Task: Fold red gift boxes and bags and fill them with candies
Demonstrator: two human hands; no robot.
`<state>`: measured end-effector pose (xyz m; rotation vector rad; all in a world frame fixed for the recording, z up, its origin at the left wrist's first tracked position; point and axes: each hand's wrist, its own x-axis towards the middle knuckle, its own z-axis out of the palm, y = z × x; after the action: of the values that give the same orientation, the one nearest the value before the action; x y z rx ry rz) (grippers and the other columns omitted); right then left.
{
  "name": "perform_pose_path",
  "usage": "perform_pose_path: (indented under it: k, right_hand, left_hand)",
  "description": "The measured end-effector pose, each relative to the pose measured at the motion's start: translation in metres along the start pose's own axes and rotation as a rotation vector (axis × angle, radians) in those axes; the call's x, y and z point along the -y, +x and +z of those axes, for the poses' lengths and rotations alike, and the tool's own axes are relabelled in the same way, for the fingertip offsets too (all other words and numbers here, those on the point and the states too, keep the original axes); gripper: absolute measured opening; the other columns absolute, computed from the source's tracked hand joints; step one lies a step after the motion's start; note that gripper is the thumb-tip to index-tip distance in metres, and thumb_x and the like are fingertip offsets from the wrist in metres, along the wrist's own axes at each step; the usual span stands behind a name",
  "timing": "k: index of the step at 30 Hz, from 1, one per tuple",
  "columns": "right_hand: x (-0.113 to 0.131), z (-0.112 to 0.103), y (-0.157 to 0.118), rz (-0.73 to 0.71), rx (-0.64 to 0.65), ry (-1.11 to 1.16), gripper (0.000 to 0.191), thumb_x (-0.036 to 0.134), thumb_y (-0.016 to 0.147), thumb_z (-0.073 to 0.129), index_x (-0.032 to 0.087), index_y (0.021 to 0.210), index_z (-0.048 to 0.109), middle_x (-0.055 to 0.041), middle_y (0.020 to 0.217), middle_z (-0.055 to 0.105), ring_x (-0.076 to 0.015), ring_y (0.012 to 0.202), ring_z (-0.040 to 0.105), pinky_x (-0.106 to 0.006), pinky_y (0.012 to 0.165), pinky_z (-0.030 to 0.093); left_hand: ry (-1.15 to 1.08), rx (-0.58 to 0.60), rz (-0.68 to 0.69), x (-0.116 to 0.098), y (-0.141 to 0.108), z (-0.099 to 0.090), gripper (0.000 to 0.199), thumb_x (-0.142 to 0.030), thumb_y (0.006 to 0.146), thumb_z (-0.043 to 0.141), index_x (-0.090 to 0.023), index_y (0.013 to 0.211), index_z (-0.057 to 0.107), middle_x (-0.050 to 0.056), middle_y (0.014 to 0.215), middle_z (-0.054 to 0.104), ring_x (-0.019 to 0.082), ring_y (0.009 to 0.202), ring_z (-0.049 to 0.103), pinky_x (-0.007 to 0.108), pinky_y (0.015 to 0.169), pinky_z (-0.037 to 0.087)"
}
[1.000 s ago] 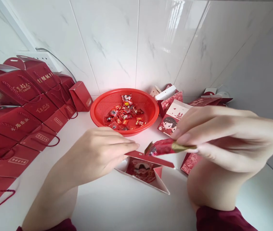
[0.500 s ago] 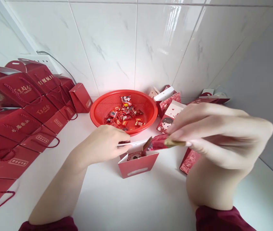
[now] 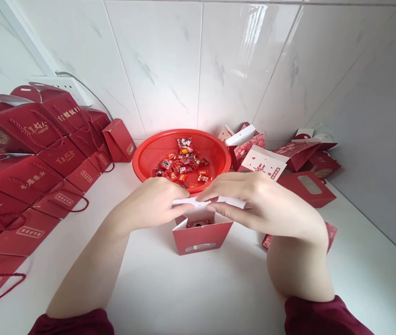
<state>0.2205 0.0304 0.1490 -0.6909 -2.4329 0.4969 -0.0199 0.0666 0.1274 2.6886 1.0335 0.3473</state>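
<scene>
Left hand (image 3: pixel 152 202) and right hand (image 3: pixel 264 200) pinch the red box (image 3: pixel 191 238)'s white flap (image 3: pixel 198 204); gold-lettered cartons (image 3: pixel 61 157) crowd the bench (image 3: pixel 156 288)'s left edge.

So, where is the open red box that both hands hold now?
In the head view, the open red box stands below centre on the white table, its flap between the left hand and right hand, in front of the red basket.

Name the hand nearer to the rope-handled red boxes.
Left. The left hand is to the right of the rope-handled red boxes, at the white flap's left end; the right hand is farther away, at its right end.
</scene>
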Motion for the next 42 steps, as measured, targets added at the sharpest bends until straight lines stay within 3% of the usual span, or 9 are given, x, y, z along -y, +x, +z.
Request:
perform_pose_path:
  k: [4,7,9,12,16,23,27,35,42]
  right_hand:
    - [0.000,-0.008,-0.001,0.034,-0.106,-0.045,0.018,0.018,0.098,0.054,0.018,0.107,0.069,-0.0030,0.099,0.072,-0.0158,0.089,0.065,-0.028,0.078,0.049]
    - [-0.005,-0.013,-0.003,0.123,-0.166,-0.115,0.019,0.025,0.098,0.056,0.019,0.112,0.067,-0.0046,0.108,0.071,-0.0177,0.094,0.064,-0.030,0.082,0.049]
    - [-0.010,-0.015,-0.005,0.202,-0.143,-0.146,0.026,0.031,0.096,0.060,0.020,0.119,0.064,-0.0056,0.117,0.068,-0.0199,0.100,0.063,-0.031,0.085,0.048]
    - [-0.019,-0.013,-0.008,0.333,-0.009,-0.150,0.049,0.043,0.091,0.065,0.022,0.134,0.055,-0.0075,0.129,0.063,-0.0250,0.111,0.061,-0.034,0.087,0.048]
    - [-0.032,-0.002,-0.003,0.449,0.165,-0.117,0.057,0.038,0.088,0.065,0.025,0.141,0.049,-0.0079,0.125,0.066,-0.0263,0.107,0.064,-0.033,0.079,0.049]
    - [-0.049,0.013,0.017,0.460,0.265,-0.147,0.022,0.018,0.089,0.058,0.020,0.106,0.072,-0.0082,0.091,0.073,-0.0245,0.086,0.066,-0.030,0.072,0.044]
    - [-0.050,0.011,0.019,0.453,0.276,-0.130,0.021,0.014,0.088,0.056,0.019,0.097,0.074,-0.0060,0.078,0.071,-0.0227,0.079,0.065,-0.029,0.069,0.042]
    - [-0.051,0.010,0.016,0.380,0.237,-0.073,0.018,0.018,0.088,0.057,0.018,0.089,0.075,-0.0041,0.069,0.069,-0.0220,0.079,0.065,-0.029,0.072,0.045]
    - [-0.058,0.011,0.010,0.320,0.212,0.091,0.020,0.024,0.088,0.060,0.024,0.102,0.075,-0.0028,0.087,0.074,-0.0212,0.081,0.065,-0.029,0.072,0.047]
  left_hand:
    - [-0.024,-0.070,-0.089,-0.001,0.004,-0.001,0.044,-0.040,0.098,0.048,-0.017,0.061,0.045,-0.004,0.053,0.041,0.010,0.051,0.036,0.026,0.052,0.025]
    - [-0.086,-0.015,-0.170,-0.001,0.005,-0.007,0.042,-0.049,0.098,0.044,-0.019,0.071,0.054,-0.003,0.060,0.050,0.012,0.054,0.043,0.025,0.053,0.029]
    - [-0.085,0.069,-0.185,0.000,0.003,-0.011,0.036,-0.057,0.089,0.056,-0.022,0.093,0.062,-0.001,0.072,0.060,0.015,0.060,0.053,0.025,0.055,0.032]
    - [-0.069,0.138,-0.195,0.004,0.000,-0.014,0.058,-0.058,0.076,0.071,-0.029,0.124,0.056,0.000,0.091,0.067,0.019,0.073,0.061,0.025,0.060,0.037]
    - [-0.037,0.162,-0.269,0.008,0.002,-0.010,0.028,-0.048,0.086,0.060,-0.021,0.095,0.063,-0.001,0.072,0.061,0.016,0.059,0.053,0.026,0.052,0.031]
    - [-0.096,0.128,-0.225,0.013,0.011,-0.003,0.032,-0.036,0.089,0.055,-0.019,0.065,0.045,-0.004,0.056,0.039,0.011,0.050,0.033,0.026,0.049,0.024]
    - [-0.159,0.139,-0.161,0.019,0.012,-0.001,0.033,-0.035,0.092,0.051,-0.018,0.065,0.045,-0.004,0.058,0.039,0.010,0.050,0.034,0.025,0.050,0.024]
    - [-0.222,0.203,-0.122,0.023,0.012,-0.004,0.032,-0.037,0.095,0.047,-0.016,0.084,0.068,-0.002,0.065,0.056,0.012,0.055,0.043,0.025,0.054,0.030]
    - [-0.226,0.249,-0.114,0.019,0.011,-0.007,0.027,-0.029,0.094,0.045,-0.018,0.092,0.069,-0.003,0.063,0.054,0.012,0.053,0.042,0.025,0.053,0.031]
